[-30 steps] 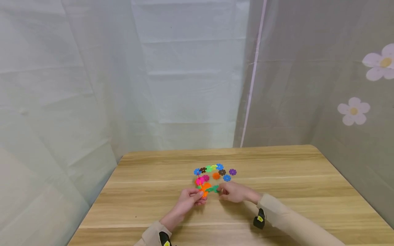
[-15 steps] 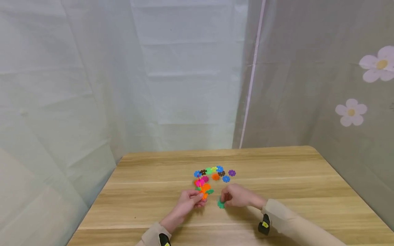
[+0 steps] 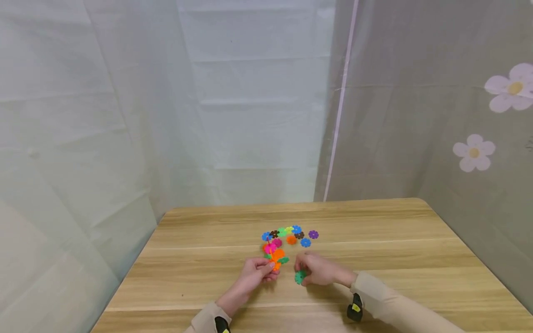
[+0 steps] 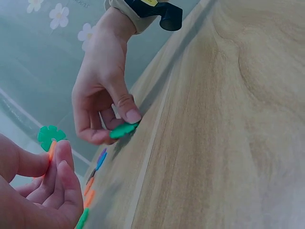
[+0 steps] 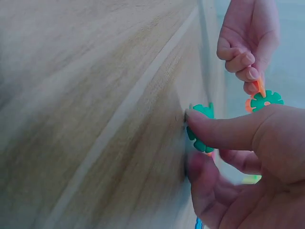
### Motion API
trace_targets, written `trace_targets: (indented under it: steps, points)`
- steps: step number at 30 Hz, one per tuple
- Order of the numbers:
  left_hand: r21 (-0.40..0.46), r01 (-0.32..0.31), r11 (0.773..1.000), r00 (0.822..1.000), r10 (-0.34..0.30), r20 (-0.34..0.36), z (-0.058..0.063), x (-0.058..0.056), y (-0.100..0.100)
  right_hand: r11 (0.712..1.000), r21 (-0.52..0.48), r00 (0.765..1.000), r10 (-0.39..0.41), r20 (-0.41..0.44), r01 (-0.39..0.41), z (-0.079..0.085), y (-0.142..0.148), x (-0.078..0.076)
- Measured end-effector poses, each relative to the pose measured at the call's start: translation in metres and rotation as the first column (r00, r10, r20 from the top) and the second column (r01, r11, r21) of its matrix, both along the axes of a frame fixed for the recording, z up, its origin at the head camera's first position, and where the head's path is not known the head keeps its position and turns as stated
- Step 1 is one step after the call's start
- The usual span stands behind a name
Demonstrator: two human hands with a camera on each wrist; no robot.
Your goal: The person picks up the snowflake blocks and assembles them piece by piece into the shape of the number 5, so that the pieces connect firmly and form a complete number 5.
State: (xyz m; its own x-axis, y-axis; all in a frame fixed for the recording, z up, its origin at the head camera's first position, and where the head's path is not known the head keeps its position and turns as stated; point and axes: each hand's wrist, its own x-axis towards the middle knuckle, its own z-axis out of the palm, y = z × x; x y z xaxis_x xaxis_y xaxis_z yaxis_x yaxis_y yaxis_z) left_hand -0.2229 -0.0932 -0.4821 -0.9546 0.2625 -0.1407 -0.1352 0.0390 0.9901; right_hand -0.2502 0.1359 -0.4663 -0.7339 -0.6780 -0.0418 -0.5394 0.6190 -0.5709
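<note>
My left hand pinches an orange snowflake disc between thumb and fingers. A green snowflake disc is slotted onto that orange one, seen in both wrist views. Behind them, a larger orange disc and a pink disc overlap in the head view. To the right, my right hand holds a loose green disc by its edge, close over the wooden table. In the right wrist view, its thumb lies over part of this disc.
Beyond the hands, several discs form a curved row on the table, among them blue, light green and brown. A purple disc and a blue disc lie at its right. Pale curtains hang behind.
My right hand has drawn the green disc from beside the joined discs toward the near side, then tilted it slightly. My left hand stays in place with its orange disc.
</note>
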Motion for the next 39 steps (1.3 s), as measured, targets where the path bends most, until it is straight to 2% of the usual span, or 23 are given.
trace_targets:
  steps: [8,15,23,39]
  points:
    - [-0.008,-0.004,1.000,1.000,0.004,0.009,0.001,-0.001,-0.001,0.986,-0.169,0.999,0.002,0.044,0.005,-0.005,0.001,-0.003]
    - [-0.004,-0.001,1.000,1.000,0.001,0.004,0.001,-0.001,0.000,0.957,-0.278,0.996,-0.063,0.059,0.077,-0.003,0.000,-0.003]
    - [0.001,0.004,1.000,1.000,-0.004,0.015,0.001,-0.002,-0.002,0.943,-0.317,0.995,-0.098,0.016,0.098,0.005,-0.001,-0.004]
    - [-0.009,0.019,1.000,1.000,-0.019,0.010,-0.004,0.000,-0.001,0.938,-0.335,0.996,-0.087,0.032,0.092,0.010,-0.004,-0.001]
